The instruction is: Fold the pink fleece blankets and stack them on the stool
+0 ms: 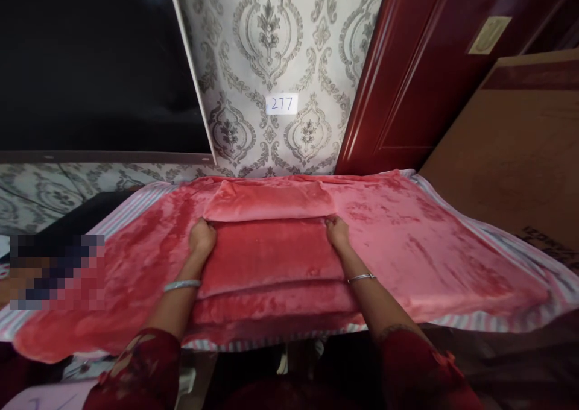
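Observation:
A coral-pink plush cloth, folded into a layered rectangle, lies in the middle of the head view. Its far part forms a folded flap with a straight near edge. At the left end of that edge my left hand is closed, fingers pinching the fabric. Opposite it, my right hand pinches the right end of the same edge. The fingertips are partly hidden by the cloth and the backs of the hands. Beneath the folded cloth spreads a pink plush cover with a striped border.
Behind stands a patterned wall with a paper label reading 277. A large dark screen is at the upper left. On the right are a dark red door and a big cardboard box beside the cover.

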`<move>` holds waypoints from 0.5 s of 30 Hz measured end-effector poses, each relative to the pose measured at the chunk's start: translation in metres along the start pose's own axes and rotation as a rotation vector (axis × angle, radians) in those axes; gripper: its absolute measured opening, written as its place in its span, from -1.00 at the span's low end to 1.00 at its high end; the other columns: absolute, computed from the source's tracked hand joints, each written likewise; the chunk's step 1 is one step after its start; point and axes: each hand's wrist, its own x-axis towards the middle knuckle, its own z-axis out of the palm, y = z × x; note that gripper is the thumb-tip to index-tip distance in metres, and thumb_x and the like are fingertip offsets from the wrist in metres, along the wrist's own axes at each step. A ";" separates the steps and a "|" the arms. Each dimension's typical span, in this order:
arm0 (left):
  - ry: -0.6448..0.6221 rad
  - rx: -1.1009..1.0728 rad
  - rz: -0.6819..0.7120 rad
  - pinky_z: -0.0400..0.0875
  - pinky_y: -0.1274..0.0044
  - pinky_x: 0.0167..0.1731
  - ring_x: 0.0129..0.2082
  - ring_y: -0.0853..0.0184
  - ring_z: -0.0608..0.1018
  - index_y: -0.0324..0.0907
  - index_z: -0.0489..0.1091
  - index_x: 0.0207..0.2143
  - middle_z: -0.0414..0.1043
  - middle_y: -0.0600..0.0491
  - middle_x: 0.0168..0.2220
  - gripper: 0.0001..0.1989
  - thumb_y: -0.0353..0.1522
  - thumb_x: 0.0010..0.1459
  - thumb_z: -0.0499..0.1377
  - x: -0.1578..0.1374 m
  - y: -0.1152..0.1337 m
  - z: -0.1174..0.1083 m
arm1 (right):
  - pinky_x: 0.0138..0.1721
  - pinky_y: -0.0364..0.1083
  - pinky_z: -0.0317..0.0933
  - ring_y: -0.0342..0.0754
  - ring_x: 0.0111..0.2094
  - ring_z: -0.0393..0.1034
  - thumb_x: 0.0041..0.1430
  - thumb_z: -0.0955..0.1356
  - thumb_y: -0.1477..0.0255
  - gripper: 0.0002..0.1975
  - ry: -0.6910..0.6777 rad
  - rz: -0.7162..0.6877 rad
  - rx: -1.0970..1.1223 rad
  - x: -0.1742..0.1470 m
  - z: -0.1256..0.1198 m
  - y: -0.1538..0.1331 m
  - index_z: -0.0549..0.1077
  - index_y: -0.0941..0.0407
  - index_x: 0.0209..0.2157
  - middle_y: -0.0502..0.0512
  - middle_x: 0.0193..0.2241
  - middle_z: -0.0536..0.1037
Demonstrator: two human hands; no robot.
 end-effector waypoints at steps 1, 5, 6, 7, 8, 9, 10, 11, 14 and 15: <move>0.006 0.025 -0.002 0.40 0.12 -0.03 0.06 -0.17 0.51 -0.37 0.44 0.03 0.50 -0.43 -0.02 -0.62 -0.42 0.19 0.08 -0.001 -0.001 0.000 | -0.13 -0.09 0.29 0.05 -0.16 0.52 0.17 0.28 0.41 -0.69 0.007 0.005 -0.003 -0.001 0.000 0.001 0.57 0.18 -0.14 0.25 -0.23 0.63; -0.002 0.063 -0.001 0.40 0.13 -0.05 0.03 -0.17 0.53 -0.37 0.45 -0.01 0.51 -0.43 -0.03 -0.65 -0.41 0.19 0.07 -0.001 0.000 0.000 | -0.12 -0.07 0.28 0.07 -0.16 0.51 0.18 0.27 0.41 -0.70 0.018 0.015 -0.006 -0.002 0.000 0.001 0.56 0.19 -0.16 0.27 -0.22 0.62; -0.009 0.058 0.005 0.40 0.15 -0.05 0.03 -0.16 0.53 -0.36 0.46 -0.04 0.51 -0.43 -0.04 -0.66 -0.41 0.19 0.07 0.000 0.000 0.000 | -0.12 -0.06 0.29 0.07 -0.16 0.51 0.17 0.27 0.41 -0.71 0.017 0.017 -0.003 -0.002 -0.001 0.000 0.55 0.20 -0.17 0.27 -0.22 0.62; -0.017 0.048 0.013 0.40 0.17 -0.05 0.03 -0.14 0.53 -0.35 0.48 -0.08 0.52 -0.41 -0.05 -0.68 -0.40 0.19 0.07 0.002 0.000 -0.001 | -0.13 -0.05 0.29 0.08 -0.17 0.51 0.17 0.28 0.40 -0.71 0.015 0.020 0.002 -0.002 -0.002 0.000 0.55 0.20 -0.17 0.27 -0.23 0.62; -0.027 0.031 0.023 0.40 0.21 -0.04 0.03 -0.11 0.53 -0.33 0.49 -0.12 0.54 -0.37 -0.07 -0.71 -0.39 0.19 0.07 0.002 -0.001 -0.003 | -0.13 -0.04 0.29 0.08 -0.17 0.51 0.16 0.29 0.39 -0.71 0.012 0.021 0.009 -0.002 -0.003 0.000 0.54 0.20 -0.16 0.26 -0.23 0.62; -0.041 0.010 0.034 0.41 0.26 -0.04 0.02 -0.06 0.54 -0.29 0.50 -0.17 0.56 -0.32 -0.10 -0.74 -0.38 0.18 0.07 0.003 -0.003 -0.005 | -0.14 -0.04 0.30 0.09 -0.17 0.51 0.14 0.31 0.38 -0.70 0.007 0.021 0.018 -0.003 -0.005 0.001 0.53 0.20 -0.14 0.26 -0.23 0.62; -0.058 -0.016 0.043 0.42 0.31 -0.06 0.00 -0.01 0.55 -0.25 0.50 -0.24 0.58 -0.25 -0.15 -0.77 -0.37 0.17 0.08 0.002 -0.006 -0.007 | -0.14 -0.04 0.31 0.09 -0.17 0.51 0.12 0.33 0.37 -0.69 0.000 0.019 0.030 -0.005 -0.007 0.003 0.52 0.19 -0.13 0.25 -0.23 0.62; -0.079 -0.045 0.051 0.43 0.37 -0.10 -0.05 0.04 0.57 -0.22 0.49 -0.31 0.60 -0.18 -0.21 -0.80 -0.35 0.16 0.09 0.000 -0.009 -0.010 | -0.14 -0.04 0.31 0.08 -0.17 0.51 0.10 0.34 0.37 -0.67 -0.009 0.014 0.042 -0.008 -0.011 0.006 0.51 0.18 -0.11 0.23 -0.23 0.62; -0.158 -0.151 0.053 0.43 0.47 -0.33 -0.29 0.14 0.60 -0.17 0.43 -0.49 0.55 -0.03 -0.46 -0.79 -0.27 0.12 0.12 -0.015 -0.026 -0.019 | -0.18 -0.05 0.34 0.05 -0.22 0.52 0.05 0.37 0.35 -0.61 -0.057 -0.004 0.080 -0.023 -0.023 0.021 0.49 0.15 -0.06 0.16 -0.26 0.62; -0.193 -0.199 0.050 0.41 0.49 -0.41 -0.37 0.16 0.58 -0.17 0.42 -0.53 0.51 -0.01 -0.52 -0.76 -0.23 0.10 0.13 -0.022 -0.033 -0.023 | -0.20 -0.05 0.35 0.05 -0.25 0.53 0.06 0.37 0.34 -0.59 -0.079 -0.010 0.094 -0.030 -0.028 0.026 0.47 0.15 -0.03 0.14 -0.29 0.62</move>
